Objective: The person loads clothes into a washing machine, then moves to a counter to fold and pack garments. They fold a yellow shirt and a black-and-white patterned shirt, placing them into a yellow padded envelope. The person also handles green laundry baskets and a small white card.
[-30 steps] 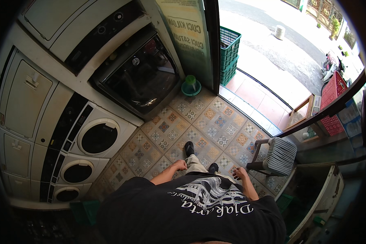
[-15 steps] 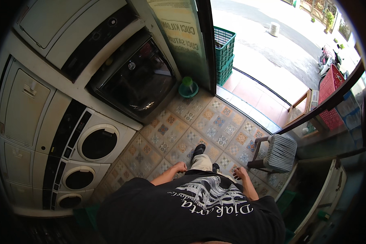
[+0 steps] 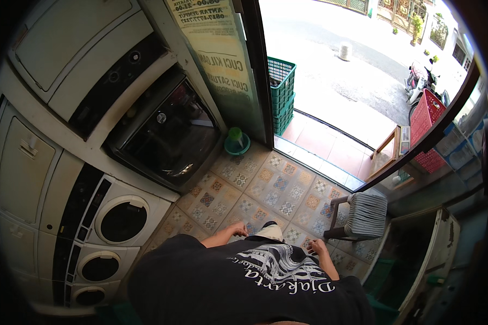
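Note:
My left hand (image 3: 237,229) hangs in front of my body over the tiled floor (image 3: 276,200), its fingers loosely bent and apart. Nothing shows in it. To the right, my right hand (image 3: 317,247) is held low with its fingers slightly spread, likewise without an object. Nearest to that hand stands a grey stool (image 3: 364,216) with a ribbed cover on its seat. Neither hand touches anything that I can see. One shoe tip and a pale trouser leg show between my hands.
Front-loading machines (image 3: 122,219) and a dark top-lid washer (image 3: 165,132) line the left side. A green basin (image 3: 237,145) sits by the door frame. Stacked green crates (image 3: 282,97) stand outside the doorway. At right are a red basket (image 3: 425,116) and an open-topped cabinet (image 3: 425,260).
The view has shifted, and the doorway, washer and stool now appear farther left in it. My forward foot has drawn back toward my body. My fingers look looser than before.

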Action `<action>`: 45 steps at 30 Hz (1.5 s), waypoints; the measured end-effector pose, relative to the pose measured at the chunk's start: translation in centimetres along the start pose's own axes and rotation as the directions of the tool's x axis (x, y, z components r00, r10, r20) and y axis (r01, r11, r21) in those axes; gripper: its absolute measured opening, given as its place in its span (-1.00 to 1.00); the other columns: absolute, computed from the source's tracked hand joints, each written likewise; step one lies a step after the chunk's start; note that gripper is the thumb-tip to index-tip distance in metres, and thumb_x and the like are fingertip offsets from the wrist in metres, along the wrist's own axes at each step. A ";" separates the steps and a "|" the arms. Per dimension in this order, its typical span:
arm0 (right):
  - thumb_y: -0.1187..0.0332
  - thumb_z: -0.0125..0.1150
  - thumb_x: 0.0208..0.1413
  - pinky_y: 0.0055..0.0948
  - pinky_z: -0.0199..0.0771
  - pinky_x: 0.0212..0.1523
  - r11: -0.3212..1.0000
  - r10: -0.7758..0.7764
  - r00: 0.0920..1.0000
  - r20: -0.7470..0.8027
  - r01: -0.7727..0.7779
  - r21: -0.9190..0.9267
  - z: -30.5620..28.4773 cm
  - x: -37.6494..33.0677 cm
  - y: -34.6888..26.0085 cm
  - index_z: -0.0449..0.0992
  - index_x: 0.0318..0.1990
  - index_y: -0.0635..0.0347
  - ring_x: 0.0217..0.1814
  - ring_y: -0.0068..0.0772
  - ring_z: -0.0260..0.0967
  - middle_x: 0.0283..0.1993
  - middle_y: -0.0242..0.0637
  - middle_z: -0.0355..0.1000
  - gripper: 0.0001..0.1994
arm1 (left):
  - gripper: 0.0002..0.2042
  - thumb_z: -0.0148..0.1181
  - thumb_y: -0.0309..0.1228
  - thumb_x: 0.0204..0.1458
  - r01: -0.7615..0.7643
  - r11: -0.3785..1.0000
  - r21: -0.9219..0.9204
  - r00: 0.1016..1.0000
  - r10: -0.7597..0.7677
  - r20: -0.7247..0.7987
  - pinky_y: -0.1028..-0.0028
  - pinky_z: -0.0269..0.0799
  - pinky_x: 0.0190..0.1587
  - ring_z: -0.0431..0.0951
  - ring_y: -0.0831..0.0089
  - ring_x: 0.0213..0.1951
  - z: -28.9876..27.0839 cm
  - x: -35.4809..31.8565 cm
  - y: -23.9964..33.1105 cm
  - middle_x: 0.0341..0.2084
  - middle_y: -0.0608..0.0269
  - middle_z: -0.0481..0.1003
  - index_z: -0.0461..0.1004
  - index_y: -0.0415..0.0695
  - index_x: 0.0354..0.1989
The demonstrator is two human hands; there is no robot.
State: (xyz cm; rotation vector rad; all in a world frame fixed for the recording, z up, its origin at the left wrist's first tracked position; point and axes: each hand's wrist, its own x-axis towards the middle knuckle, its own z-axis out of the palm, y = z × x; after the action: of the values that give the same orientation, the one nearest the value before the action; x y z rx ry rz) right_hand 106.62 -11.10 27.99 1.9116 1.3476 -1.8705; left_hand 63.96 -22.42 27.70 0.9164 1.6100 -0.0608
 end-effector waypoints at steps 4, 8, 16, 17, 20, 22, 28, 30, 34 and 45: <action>0.29 -0.09 0.12 -0.41 0.37 -0.61 0.999 -0.015 1.000 -0.009 0.015 0.038 0.1 0.0 -1.3 0.46 -0.22 0.28 -0.58 -0.42 0.42 -0.46 -0.27 0.47 -0.74 | -0.80 0.32 -0.32 -0.31 -0.037 0.999 -0.005 0.999 0.037 -0.010 0.45 0.13 -0.74 0.30 0.50 -0.78 -3.2 2.2 2.1 -0.77 0.22 0.40 0.42 -0.10 -0.63; 0.29 -0.11 0.13 -0.44 0.35 -0.62 0.992 -0.092 0.995 -0.039 0.095 0.083 0.5 -1.1 -3.9 0.46 -0.26 0.31 -0.59 -0.44 0.41 -0.49 -0.29 0.46 -0.73 | -0.75 0.27 -0.22 -0.34 -0.065 0.985 0.158 0.996 0.074 -0.049 0.37 0.23 -0.67 0.34 0.37 -0.73 -5.2 4.6 2.8 -0.76 0.14 0.39 0.43 -0.15 -0.69; 0.28 -0.07 0.10 -0.43 0.28 -0.66 0.986 -0.075 0.994 -0.076 0.085 0.145 2.1 -0.1 -2.3 0.42 -0.23 0.28 -0.64 -0.42 0.38 -0.49 -0.26 0.46 -0.75 | -0.83 0.18 -0.33 -0.24 -0.148 0.942 0.301 0.989 0.143 0.038 0.36 0.23 -0.57 0.33 0.38 -0.67 -9.3 4.1 6.5 -0.73 0.21 0.36 0.45 -0.17 -0.51; 0.28 -0.07 0.10 -0.43 0.28 -0.65 0.983 -0.079 0.994 -0.073 0.090 0.160 2.5 -0.6 -2.3 0.42 -0.22 0.28 -0.64 -0.42 0.38 -0.49 -0.26 0.46 -0.75 | -0.82 0.19 -0.32 -0.23 -0.151 0.947 0.284 0.989 0.143 0.049 0.36 0.25 -0.57 0.34 0.37 -0.67 -9.6 4.2 6.3 -0.73 0.20 0.37 0.46 -0.17 -0.51; 0.29 -0.06 0.09 -0.41 0.30 -0.64 0.992 -0.030 0.995 -0.092 0.041 0.120 3.6 -2.0 -3.2 0.41 -0.22 0.29 -0.63 -0.43 0.37 -0.50 -0.26 0.45 -0.75 | -0.81 0.22 -0.30 -0.21 -0.175 0.959 0.221 0.985 0.170 0.043 0.37 0.28 -0.56 0.39 0.36 -0.66 -10.0 4.2 5.3 -0.71 0.17 0.41 0.47 -0.18 -0.53; 0.27 -0.05 0.09 -0.39 0.34 -0.61 0.997 -0.015 0.992 -0.123 0.024 0.073 4.6 -3.5 -4.7 0.44 -0.25 0.31 -0.59 -0.41 0.38 -0.48 -0.25 0.45 -0.73 | -0.80 0.24 -0.29 -0.19 -0.225 0.960 0.166 0.972 0.233 -0.029 0.36 0.29 -0.57 0.42 0.35 -0.66 -10.1 5.2 3.7 -0.70 0.14 0.44 0.47 -0.18 -0.54; 0.25 -0.04 0.09 -0.40 0.41 -0.57 0.967 0.079 0.970 -0.229 -0.018 0.254 5.3 -4.6 -2.8 0.46 -0.22 0.30 -0.50 -0.38 0.40 -0.40 -0.23 0.46 -0.71 | -0.63 0.19 -0.13 -0.11 -0.081 0.899 0.431 0.996 0.058 0.067 0.26 0.40 -0.28 0.52 0.11 -0.34 -10.6 4.5 6.8 -0.46 -0.05 0.51 0.51 -0.28 -0.42; 0.25 -0.04 0.10 -0.43 0.41 -0.57 0.969 0.088 0.970 -0.228 -0.031 0.244 4.7 -5.3 -3.9 0.44 -0.20 0.30 -0.50 -0.38 0.39 -0.39 -0.25 0.45 -0.71 | -0.59 0.15 -0.09 -0.08 -0.107 0.882 0.459 0.994 0.081 0.075 0.22 0.39 -0.24 0.50 0.04 -0.30 -10.7 5.1 6.4 -0.44 -0.09 0.50 0.51 -0.30 -0.42; 0.22 -0.02 0.10 -0.42 0.39 -0.57 0.948 0.128 0.959 -0.253 -0.043 0.317 4.1 -6.1 -2.2 0.45 -0.24 0.31 -0.53 -0.40 0.38 -0.44 -0.29 0.44 -0.70 | -0.55 0.10 -0.06 -0.05 -0.151 0.839 0.523 0.987 0.097 0.129 0.20 0.38 -0.23 0.49 0.00 -0.31 -10.2 6.2 7.7 -0.44 -0.15 0.48 0.51 -0.33 -0.45; 0.14 0.00 0.09 -0.41 0.36 -0.65 0.890 0.159 0.903 -0.399 0.043 0.453 4.6 -7.8 6.9 0.42 -0.49 0.28 -0.60 -0.40 0.35 -0.52 -0.25 0.43 -0.66 | -0.58 0.06 -0.09 -0.05 -0.369 0.774 0.515 0.928 0.274 0.253 0.21 0.39 -0.31 0.53 0.09 -0.41 -6.9 13.2 12.8 -0.57 -0.06 0.50 0.50 -0.31 -0.52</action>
State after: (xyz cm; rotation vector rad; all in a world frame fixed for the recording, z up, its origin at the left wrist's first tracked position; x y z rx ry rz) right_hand 109.19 -21.87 30.47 2.6939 0.9703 -1.9371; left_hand 66.23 -3.34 23.94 1.5927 1.2695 -0.3732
